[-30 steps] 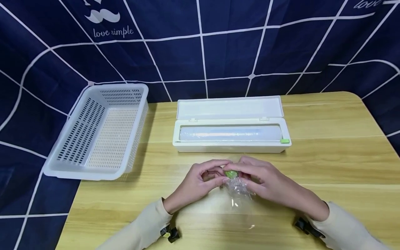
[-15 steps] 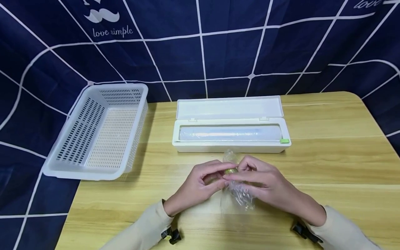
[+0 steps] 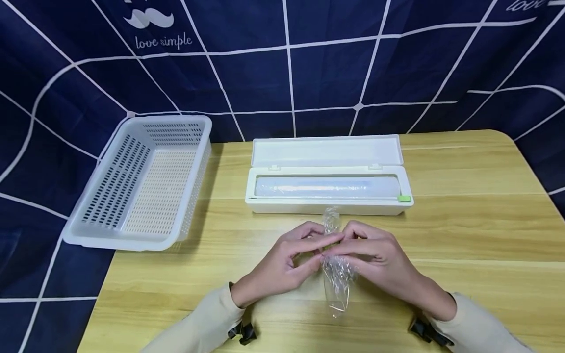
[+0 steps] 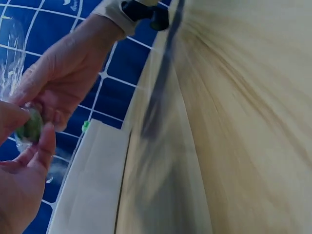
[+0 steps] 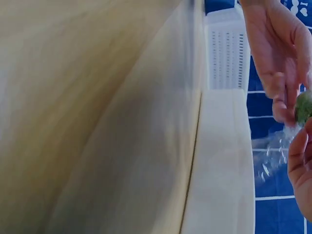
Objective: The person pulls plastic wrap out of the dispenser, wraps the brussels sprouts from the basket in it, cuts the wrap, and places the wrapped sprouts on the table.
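In the head view, my left hand (image 3: 284, 260) and right hand (image 3: 381, 255) meet in front of the dispenser, fingertips together. Between them they pinch a small round green item (image 4: 31, 126) wrapped in clear cling film (image 3: 339, 279). Fingers mostly hide the item in the head view; both wrist views show its green side, but not what kind it is. Loose film sticks out crumpled beyond the fingers and hangs towards the front edge. In the right wrist view, the green item (image 5: 303, 108) sits between the fingertips of both hands.
A white cling film dispenser (image 3: 328, 208) stands behind the hands, lid (image 3: 326, 151) raised. Its film roll (image 3: 326, 187) lies inside, and a green slide cutter (image 3: 403, 198) sits at the right end. On the left is a white perforated basket (image 3: 200, 171). A dark blue cloth (image 3: 247, 78) hangs behind.
The green item, visible between the fingers a second ago, is now covered by them. Loose film now sticks out at the far side too, and the near end hangs longer. Both hands stay close together.
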### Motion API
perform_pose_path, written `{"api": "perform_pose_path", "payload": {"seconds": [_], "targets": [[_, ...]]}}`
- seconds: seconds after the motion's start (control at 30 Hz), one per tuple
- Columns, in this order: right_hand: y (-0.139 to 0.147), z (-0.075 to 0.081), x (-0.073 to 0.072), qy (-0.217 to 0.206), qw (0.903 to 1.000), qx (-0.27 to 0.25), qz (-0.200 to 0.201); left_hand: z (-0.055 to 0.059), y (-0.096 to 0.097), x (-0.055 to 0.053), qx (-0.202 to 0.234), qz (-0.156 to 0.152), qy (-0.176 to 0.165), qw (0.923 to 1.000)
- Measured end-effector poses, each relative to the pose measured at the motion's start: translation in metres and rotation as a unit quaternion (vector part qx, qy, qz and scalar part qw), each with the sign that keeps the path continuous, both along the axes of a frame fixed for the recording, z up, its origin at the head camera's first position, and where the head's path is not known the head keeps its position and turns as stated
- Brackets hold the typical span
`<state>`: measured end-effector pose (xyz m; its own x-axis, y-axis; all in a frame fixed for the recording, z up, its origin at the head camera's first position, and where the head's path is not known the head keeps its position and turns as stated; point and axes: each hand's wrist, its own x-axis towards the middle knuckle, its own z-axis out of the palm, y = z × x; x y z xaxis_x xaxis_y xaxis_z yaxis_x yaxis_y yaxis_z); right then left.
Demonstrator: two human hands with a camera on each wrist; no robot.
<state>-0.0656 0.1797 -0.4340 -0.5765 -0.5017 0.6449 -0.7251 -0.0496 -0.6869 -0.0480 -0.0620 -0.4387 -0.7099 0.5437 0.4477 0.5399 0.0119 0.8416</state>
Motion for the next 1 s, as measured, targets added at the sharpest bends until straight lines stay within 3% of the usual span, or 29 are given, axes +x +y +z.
{"api": "perform_pose_path", "payload": {"seconds": [0.2,0.33,0.6,0.8,1.0], "targets": [[-0.002,-0.002,0.003,-0.044,0.9989,-0.012,-0.007,0.001,0.004,0.002,0.064,-0.027,-0.055,0.9961],[-0.003,-0.001,0.005,-0.057,0.9982,-0.008,-0.018,0.002,0.006,0.004,0.097,-0.01,-0.08,0.992],[-0.004,0.007,0.009,-0.092,0.9938,0.017,-0.06,0.004,0.006,0.002,0.045,0.073,-0.017,0.9962],[-0.004,0.013,0.014,-0.147,0.9849,0.04,-0.081,0.004,0.007,-0.001,0.022,0.083,0.03,0.9959],[-0.007,0.01,0.014,-0.134,0.9875,0.005,-0.083,0.007,0.011,-0.001,0.042,0.082,0.05,0.9945]]}}
